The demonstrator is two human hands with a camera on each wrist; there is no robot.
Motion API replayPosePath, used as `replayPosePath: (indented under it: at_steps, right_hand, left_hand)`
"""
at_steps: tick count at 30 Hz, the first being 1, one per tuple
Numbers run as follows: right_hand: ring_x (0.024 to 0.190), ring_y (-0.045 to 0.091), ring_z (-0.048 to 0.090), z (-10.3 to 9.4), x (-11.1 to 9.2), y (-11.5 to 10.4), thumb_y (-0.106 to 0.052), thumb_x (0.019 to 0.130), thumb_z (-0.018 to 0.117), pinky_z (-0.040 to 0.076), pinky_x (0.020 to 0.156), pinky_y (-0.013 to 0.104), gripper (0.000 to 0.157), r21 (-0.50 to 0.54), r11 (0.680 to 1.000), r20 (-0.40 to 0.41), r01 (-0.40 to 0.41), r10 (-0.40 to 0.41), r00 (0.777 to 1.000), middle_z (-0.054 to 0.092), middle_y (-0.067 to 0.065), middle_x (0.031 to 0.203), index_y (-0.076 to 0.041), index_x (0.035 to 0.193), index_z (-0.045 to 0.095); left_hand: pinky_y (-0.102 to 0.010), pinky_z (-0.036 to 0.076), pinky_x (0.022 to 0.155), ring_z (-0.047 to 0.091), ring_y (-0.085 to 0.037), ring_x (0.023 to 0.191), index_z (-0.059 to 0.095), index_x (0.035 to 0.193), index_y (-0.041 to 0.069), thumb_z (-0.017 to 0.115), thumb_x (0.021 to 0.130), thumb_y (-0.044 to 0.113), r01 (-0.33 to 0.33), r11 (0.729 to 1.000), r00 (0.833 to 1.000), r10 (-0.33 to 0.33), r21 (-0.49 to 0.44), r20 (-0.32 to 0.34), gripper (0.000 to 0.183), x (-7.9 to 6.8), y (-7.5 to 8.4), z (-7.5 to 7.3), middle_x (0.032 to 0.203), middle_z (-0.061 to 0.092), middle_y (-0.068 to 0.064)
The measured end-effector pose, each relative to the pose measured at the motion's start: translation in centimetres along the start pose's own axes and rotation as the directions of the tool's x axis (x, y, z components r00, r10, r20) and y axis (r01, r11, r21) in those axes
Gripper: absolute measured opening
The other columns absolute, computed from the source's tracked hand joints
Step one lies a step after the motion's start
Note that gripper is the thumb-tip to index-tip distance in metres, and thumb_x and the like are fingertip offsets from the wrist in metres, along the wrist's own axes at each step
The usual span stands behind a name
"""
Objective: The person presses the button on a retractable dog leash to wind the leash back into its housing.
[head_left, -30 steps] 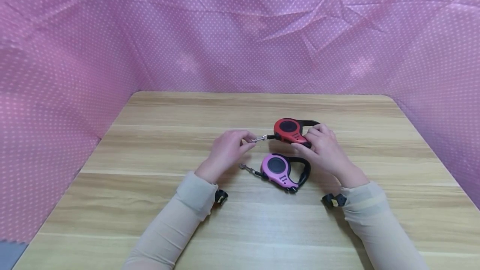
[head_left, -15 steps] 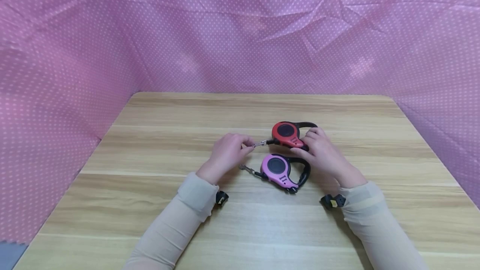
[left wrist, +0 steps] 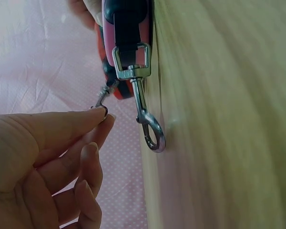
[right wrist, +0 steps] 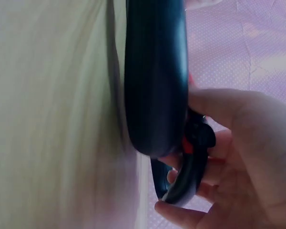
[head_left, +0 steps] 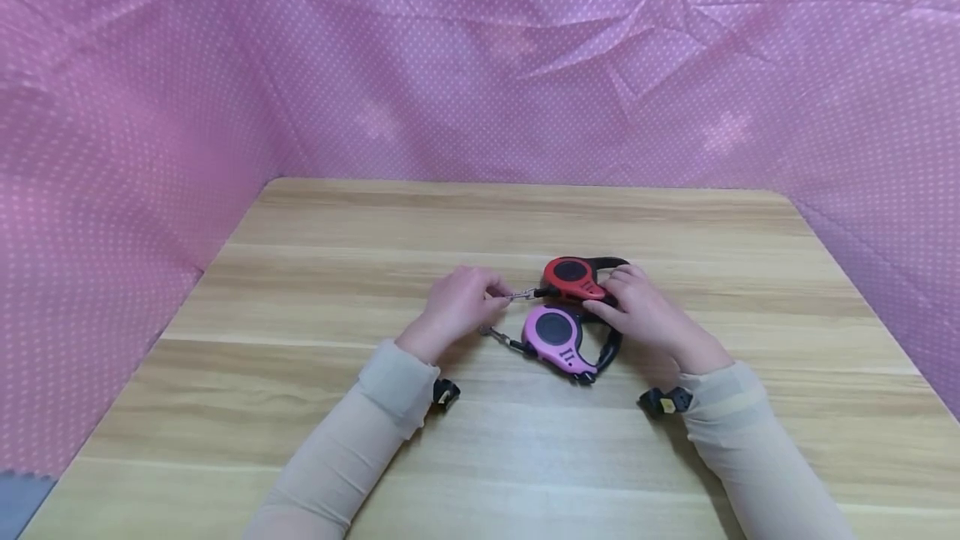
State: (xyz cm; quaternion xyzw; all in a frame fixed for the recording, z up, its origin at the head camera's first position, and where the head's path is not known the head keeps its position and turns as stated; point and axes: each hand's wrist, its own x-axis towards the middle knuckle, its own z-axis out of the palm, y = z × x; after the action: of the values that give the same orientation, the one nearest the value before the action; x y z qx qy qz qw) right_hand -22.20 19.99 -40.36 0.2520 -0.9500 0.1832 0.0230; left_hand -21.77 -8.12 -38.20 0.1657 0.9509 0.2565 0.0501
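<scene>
A red retractable dog leash with a black loop handle is held in my right hand, whose thumb and fingers grip it near the handle. Thumb and forefinger of my left hand pinch the end of its metal snap hook. Just in front of it a pink retractable dog leash lies on the table, its own snap hook pointing left. In the right wrist view the black handle of the pink leash hides part of the red one.
The wood-grain table bears both leashes. A pink dotted cloth hangs behind and on both sides. Black wrist cameras sit on the left wrist and right wrist.
Both hands have drawn the red leash nearer to the body and slightly left, so that it now sits close against the pink leash. The pink leash has stayed in place.
</scene>
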Motion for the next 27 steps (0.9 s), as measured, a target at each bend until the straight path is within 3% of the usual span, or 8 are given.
replayPosePath:
  at_steps: [5, 11, 19, 24, 27]
  right_hand:
    - [0.12, 0.04, 0.048, 0.0, -0.1, 0.0, -0.023, 0.098, 0.06, 0.039, 0.107, 0.055, 0.032, 0.007, 1.0, 0.026, 0.005, -0.006, 1.0, 0.065, 0.023, 0.113, 0.006, 0.11, 0.066]
    - [0.117, 0.044, 0.052, 0.1, 0.0, 0.0, -0.003, 0.094, 0.06, 0.04, 0.107, 0.057, 0.023, 0.033, 0.998, -0.045, 0.049, -0.048, 0.998, 0.066, 0.025, 0.112, 0.008, 0.112, 0.067]
    - [0.114, 0.041, 0.056, -0.3, -0.1, -0.1, -0.004, 0.094, 0.061, 0.045, 0.103, 0.057, 0.025, 0.049, 0.998, -0.027, 0.032, -0.031, 0.999, 0.065, 0.025, 0.114, 0.007, 0.115, 0.067]
    - [0.13, 0.046, 0.046, -1.0, -0.3, -0.2, -0.014, 0.099, 0.057, 0.035, 0.112, 0.062, 0.036, 0.124, 0.989, -0.015, -0.08, 0.082, 0.996, 0.052, 0.03, 0.136, 0.006, 0.129, 0.059]
    - [0.139, 0.048, 0.036, -1.7, -0.4, 0.0, -0.02, 0.1, 0.057, 0.027, 0.116, 0.063, 0.046, 0.17, 0.978, -0.062, -0.122, 0.134, 0.989, 0.043, 0.031, 0.146, 0.004, 0.139, 0.051]
  left_hand:
    - [-0.03, 0.049, 0.073, 0.065, -0.015, 0.088, 0.075, 0.106, 0.02, 0.069, 0.092, 0.023, 0.019, 1.0, 1.0, -0.019, -0.01, 0.009, 0.015, 0.1, 0.1, 0.1, 0.105, 0.075, 0.002]
    - [-0.03, 0.05, 0.074, 0.065, -0.016, 0.09, 0.075, 0.106, 0.019, 0.069, 0.091, 0.021, 0.044, 0.999, 0.999, -0.044, 0.002, 0.009, 0.015, 0.0, 0.0, 0.1, 0.105, 0.075, 0.001]
    - [-0.039, 0.053, 0.085, 0.066, -0.021, 0.102, 0.075, 0.107, 0.018, 0.07, 0.09, 0.019, 0.074, 0.997, 0.997, -0.074, 0.005, 0.002, 0.018, -0.2, -0.1, 0.0, 0.108, 0.074, 0.0]
    - [-0.043, 0.052, 0.09, 0.065, -0.023, 0.106, 0.073, 0.111, 0.018, 0.066, 0.093, 0.025, 0.1, 0.995, 0.995, -0.1, 0.002, -0.001, 0.02, -0.3, -0.2, -0.4, 0.113, 0.073, -0.001]
    - [-0.042, 0.053, 0.091, 0.066, -0.022, 0.104, 0.071, 0.115, 0.018, 0.062, 0.097, 0.029, 0.109, 0.994, 0.994, -0.11, -0.025, -0.018, 0.023, -0.3, -0.2, -1.0, 0.117, 0.072, -0.002]
